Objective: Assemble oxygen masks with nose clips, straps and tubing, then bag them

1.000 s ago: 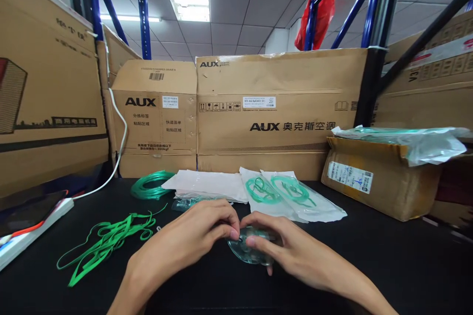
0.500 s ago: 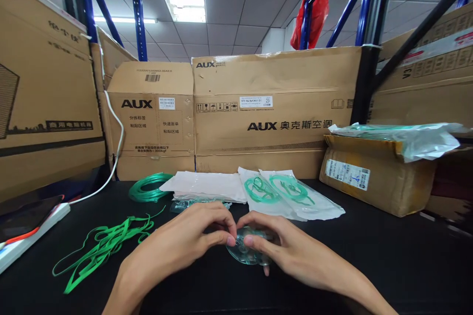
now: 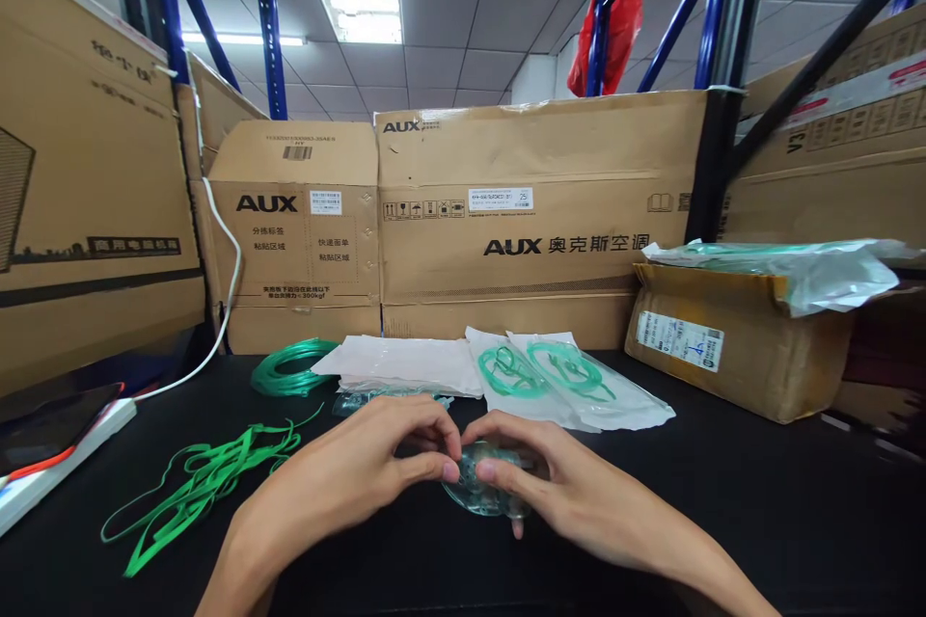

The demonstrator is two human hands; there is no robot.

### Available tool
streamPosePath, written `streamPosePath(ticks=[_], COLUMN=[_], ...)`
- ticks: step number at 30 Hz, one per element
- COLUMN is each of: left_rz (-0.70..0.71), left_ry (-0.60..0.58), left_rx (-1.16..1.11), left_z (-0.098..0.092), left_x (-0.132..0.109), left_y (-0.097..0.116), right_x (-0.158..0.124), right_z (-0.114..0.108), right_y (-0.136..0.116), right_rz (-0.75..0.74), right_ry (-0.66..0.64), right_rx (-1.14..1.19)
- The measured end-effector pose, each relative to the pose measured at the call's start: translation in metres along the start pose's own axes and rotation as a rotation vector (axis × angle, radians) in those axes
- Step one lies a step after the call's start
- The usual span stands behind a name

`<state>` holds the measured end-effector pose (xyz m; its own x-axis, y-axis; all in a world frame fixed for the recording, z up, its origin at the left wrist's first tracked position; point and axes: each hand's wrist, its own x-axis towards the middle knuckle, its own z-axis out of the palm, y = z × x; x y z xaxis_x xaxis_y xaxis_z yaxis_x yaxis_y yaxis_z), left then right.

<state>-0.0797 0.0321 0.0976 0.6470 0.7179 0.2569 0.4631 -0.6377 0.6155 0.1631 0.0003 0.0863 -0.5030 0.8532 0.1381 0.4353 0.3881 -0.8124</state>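
Now R hand [image 3: 557, 468] half-curled, gripping clear green-tinted plastic mask [image 3: 476, 495]; L hand [image 3: 391, 448] nearly pinched at its edge, hold unclear.

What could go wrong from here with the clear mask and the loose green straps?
The clear plastic mask might slip or twist, since only the right hand clearly grips it; the left hand has its fingertips close at the rim. The green straps lie tangled beside the left forearm, so a sweep of that arm could snag them.
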Motion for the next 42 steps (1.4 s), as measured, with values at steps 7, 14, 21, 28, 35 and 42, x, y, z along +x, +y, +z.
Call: streamPosePath(ticks=[7, 14, 21, 28, 35, 42], left_rz=[-0.018, -0.017, -0.016, -0.114, -0.102, -0.018], left_ry=[0.049, 0.142, 0.144, 0.289, 0.27, 0.221], left_rx=[-0.025, -0.05, 0.012, -0.002, 0.047, 0.087], left_z=[-0.003, -0.008, -0.007, -0.004, 0.001, 0.003], left_x=[0.001, 0.002, 0.0, 0.003, 0.003, -0.001], left_y=[0.003, 0.007, 0.008, 0.011, 0.028, 0.027], right_x=[0.0, 0.001, 0.0, 0.004, 0.009, 0.006], right_z=[-0.001, 0.001, 0.001, 0.006, 0.017, 0.017], right_y=[-0.007, -0.011, -0.01, -0.003, 0.0, -0.013], right_rz=[-0.028, -0.092, -0.097, -0.181, -0.18, -0.213], right_ry=[0.051, 0.101, 0.107, 0.186, 0.301, 0.299], right_rx=[0.039, 0.114, 0.145, 0.231, 0.252, 0.223])
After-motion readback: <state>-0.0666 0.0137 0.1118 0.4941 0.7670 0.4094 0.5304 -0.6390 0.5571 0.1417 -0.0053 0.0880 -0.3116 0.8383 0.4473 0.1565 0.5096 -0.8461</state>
